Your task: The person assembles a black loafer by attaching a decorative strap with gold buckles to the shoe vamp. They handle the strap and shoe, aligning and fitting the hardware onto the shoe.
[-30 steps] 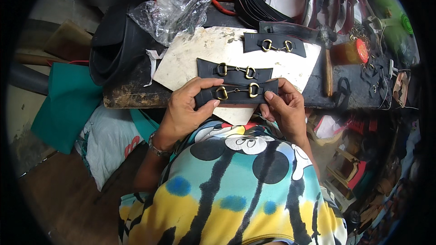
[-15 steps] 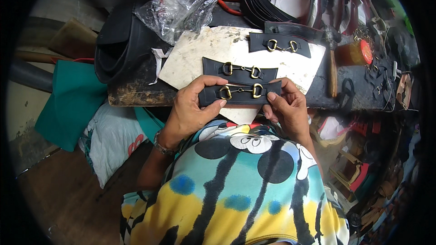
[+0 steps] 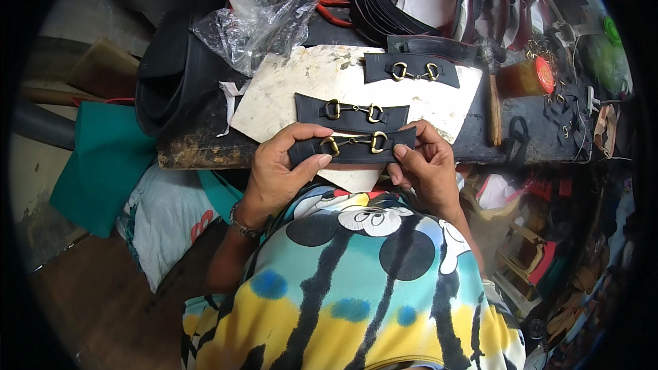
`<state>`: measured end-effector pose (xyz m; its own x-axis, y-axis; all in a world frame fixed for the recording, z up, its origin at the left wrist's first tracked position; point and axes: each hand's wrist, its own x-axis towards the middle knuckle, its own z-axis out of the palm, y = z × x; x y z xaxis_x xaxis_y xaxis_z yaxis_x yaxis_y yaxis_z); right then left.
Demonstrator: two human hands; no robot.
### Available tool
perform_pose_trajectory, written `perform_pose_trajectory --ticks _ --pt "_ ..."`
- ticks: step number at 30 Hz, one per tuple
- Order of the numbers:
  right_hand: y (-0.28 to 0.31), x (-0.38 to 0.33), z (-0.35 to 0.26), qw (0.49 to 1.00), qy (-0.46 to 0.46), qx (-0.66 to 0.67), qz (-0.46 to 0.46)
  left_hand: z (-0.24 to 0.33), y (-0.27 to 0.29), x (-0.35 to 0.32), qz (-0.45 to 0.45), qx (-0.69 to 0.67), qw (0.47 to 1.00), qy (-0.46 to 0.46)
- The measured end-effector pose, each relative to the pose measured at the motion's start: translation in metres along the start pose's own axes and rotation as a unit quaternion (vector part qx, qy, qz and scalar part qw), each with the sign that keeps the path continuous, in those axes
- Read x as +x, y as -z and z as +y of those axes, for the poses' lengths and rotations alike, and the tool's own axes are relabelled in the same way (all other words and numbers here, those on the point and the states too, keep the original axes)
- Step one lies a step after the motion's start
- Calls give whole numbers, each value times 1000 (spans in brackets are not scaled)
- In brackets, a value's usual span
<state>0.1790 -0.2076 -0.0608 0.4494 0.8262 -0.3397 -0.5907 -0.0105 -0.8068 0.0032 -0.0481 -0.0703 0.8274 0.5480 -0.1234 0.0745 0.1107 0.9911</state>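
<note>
Gripping a black leather strap (image 3: pixel 351 150) with brass horsebit buckle at each end, the left hand (image 3: pixel 277 171) and right hand (image 3: pixel 426 168) hold it just above the surface's (image 3: pixel 205 147) near edge. Two matching straps (image 3: pixel 351 112) (image 3: pixel 411 70) lie finished on the pale cutting board (image 3: pixel 288 89); judging by this, assembly is well along. Crumpled plastic bag (image 3: pixel 264 10) and hammer (image 3: pixel 495 99) crowd nearby.

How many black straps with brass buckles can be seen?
3: one strap held between left hand and right hand; one just behind it on the pale board; one farther back. Others may be hidden.
</note>
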Motion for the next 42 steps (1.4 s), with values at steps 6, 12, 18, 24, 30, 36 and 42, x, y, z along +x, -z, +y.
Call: perform_pose_trajectory --ticks 6,12,18,24,30,36,42 --pt "1 -1 -1 1000 -12 -25 15 2 1 -3 -4 -46 999 26" --pt "2 0 1 999 -8 -39 29 5 -2 -1 -4 -25 999 33" --pt "4 2 0 998 -8 -56 36 7 -3 3 -6 -21 999 39" --pt "5 1 -4 998 -9 -64 25 7 -4 4 1 -33 998 54" --pt "6 2 -8 996 -31 -86 12 7 -4 4 -3 -33 999 39" --pt "6 1 -7 996 -37 -83 15 5 -2 5 -11 -19 999 33" --pt "15 2 -9 997 -44 13 -67 4 2 7 -31 -10 999 22"
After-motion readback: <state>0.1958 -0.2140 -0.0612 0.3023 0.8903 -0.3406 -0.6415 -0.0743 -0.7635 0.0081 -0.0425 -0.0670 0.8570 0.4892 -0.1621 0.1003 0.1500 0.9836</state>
